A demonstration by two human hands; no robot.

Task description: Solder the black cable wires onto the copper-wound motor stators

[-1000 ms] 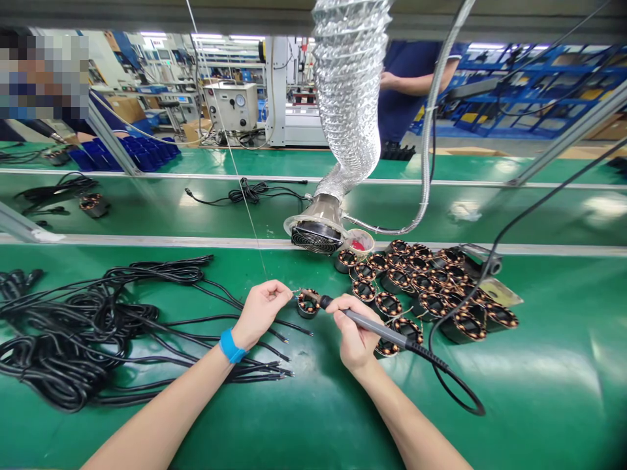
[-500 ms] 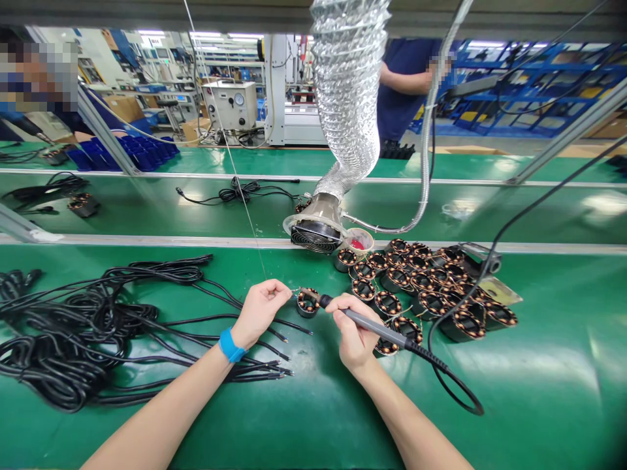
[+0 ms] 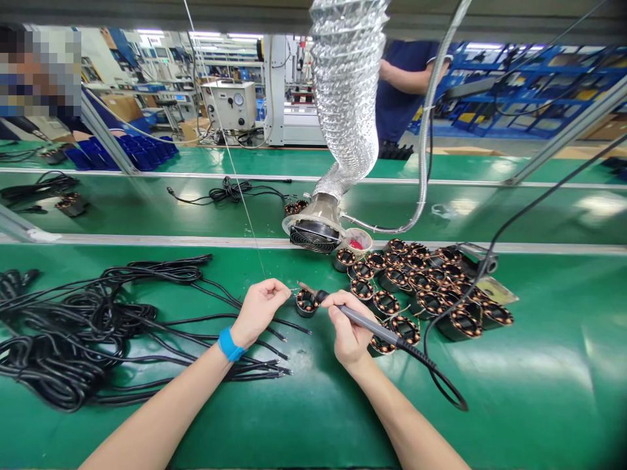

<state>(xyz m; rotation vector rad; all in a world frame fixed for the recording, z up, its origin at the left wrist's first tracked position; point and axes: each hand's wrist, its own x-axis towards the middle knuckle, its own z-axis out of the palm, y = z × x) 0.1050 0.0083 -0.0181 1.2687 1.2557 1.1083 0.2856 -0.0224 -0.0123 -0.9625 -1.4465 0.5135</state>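
Note:
My left hand (image 3: pixel 262 307), with a blue band at the wrist, is closed in a pinch. A thin pale strand that looks like solder wire (image 3: pixel 238 183) hangs from above down to this hand, and a short end shows past the fingertips. My right hand (image 3: pixel 350 329) grips a soldering iron (image 3: pixel 365 320) with a grey handle, its tip pointing left to the left fingertips. Just below the tip stands a small motor stator (image 3: pixel 307 304) with copper windings. Whether the tip touches the wire is too small to tell.
Several stators (image 3: pixel 421 281) are grouped at the right, with the iron's black cord (image 3: pixel 443 385) looping near them. Black cables (image 3: pixel 73 333) lie in a heap at the left. A fume extractor duct (image 3: pixel 347 91) hangs ahead, beside a round tub (image 3: pixel 360 240). Co-workers are behind.
The stators and cable on the strip behind have shifted left. The soldering iron's tip has moved slightly left and up, and its cord has swung left. My left hand stays nearly still.

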